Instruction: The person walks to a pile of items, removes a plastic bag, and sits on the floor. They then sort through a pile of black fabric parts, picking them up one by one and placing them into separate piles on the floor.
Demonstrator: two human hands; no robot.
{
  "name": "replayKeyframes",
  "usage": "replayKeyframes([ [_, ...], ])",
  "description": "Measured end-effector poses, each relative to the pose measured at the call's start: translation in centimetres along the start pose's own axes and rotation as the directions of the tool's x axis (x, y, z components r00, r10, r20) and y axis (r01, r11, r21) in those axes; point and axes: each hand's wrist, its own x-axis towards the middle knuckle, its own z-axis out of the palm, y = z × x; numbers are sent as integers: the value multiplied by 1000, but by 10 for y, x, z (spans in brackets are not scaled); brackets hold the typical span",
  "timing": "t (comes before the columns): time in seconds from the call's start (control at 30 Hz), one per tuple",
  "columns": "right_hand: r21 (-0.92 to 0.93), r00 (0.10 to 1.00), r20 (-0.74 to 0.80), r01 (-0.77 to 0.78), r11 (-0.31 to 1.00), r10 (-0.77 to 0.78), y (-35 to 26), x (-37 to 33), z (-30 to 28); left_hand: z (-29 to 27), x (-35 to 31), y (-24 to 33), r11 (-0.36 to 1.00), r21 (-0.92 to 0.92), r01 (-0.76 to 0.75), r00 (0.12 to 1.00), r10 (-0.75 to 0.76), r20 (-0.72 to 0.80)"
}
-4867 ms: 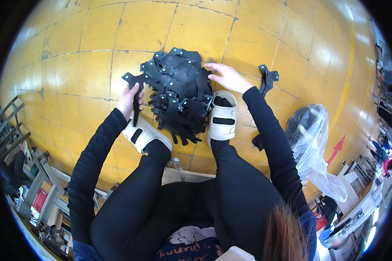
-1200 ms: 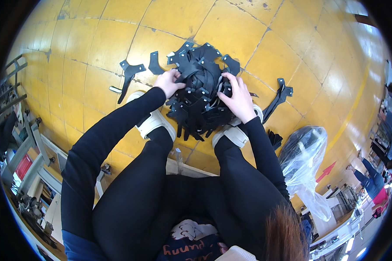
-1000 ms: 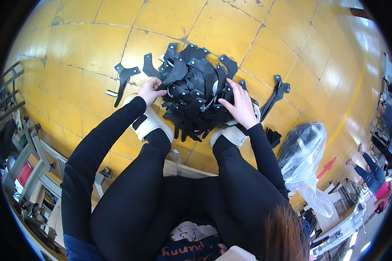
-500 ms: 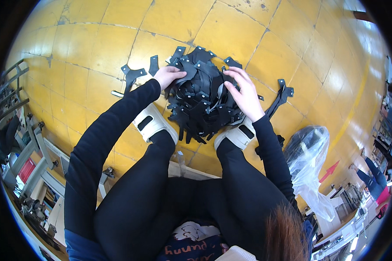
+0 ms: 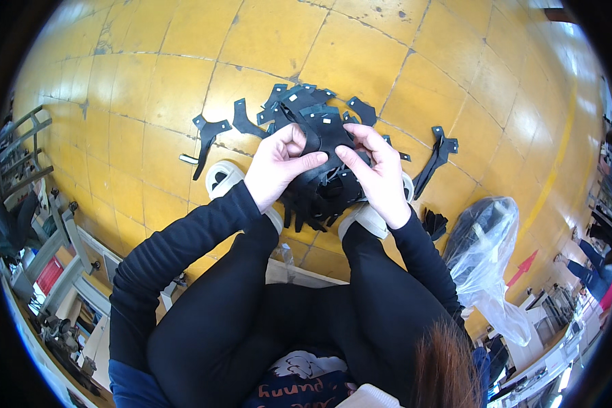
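Note:
A black, flat, cut-out piece point(image 5: 328, 129) with a small white tag is raised above the pile, between my two hands. My left hand point(image 5: 279, 165) grips its left side, thumb on top and fingers curled under. On the other side, my right hand point(image 5: 377, 173) pinches it with thumb and fingers. Beneath lies a heap of similar black pieces point(image 5: 313, 204) between my shoes, partly hidden by my hands. Several loose ones surround the heap, among them a Y-shaped piece point(image 5: 207, 130) on the left and a long forked piece point(image 5: 434, 160) on the right.
Yellow floor tiles point(image 5: 163, 149) spread all round. At my right stands a clear plastic bag point(image 5: 483, 245) with dark contents, beside a red floor arrow point(image 5: 522, 266). Grey metal frames point(image 5: 58, 258) stand on the left. Another person point(image 5: 591, 272) is at the far right.
Both hands have moved nearer to me and closer together, lifting a black piece off the heap. My right hand has gone from loosely spread to pinching.

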Motion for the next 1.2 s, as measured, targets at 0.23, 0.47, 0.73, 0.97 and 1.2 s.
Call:
replayKeyframes([
  [0.23,206,995,-31,-90,974,99,19,-4,-1,12,-2,9,991,134,24,999,-20,-31],
  [0.47,-32,981,-94,165,986,-167,8,-5,2,9,-2,7,993,-7,115,993,-115,-23],
  [0.73,-113,961,-71,258,959,-267,10,-7,1,5,-4,0,997,3,83,996,-83,12],
  [0.97,-83,975,-62,206,975,-211,10,-7,3,4,-5,1,995,-17,95,995,-95,20],
  [1.2,-41,980,-60,185,982,-187,11,-8,4,6,-5,3,995,21,96,995,-96,16],
])
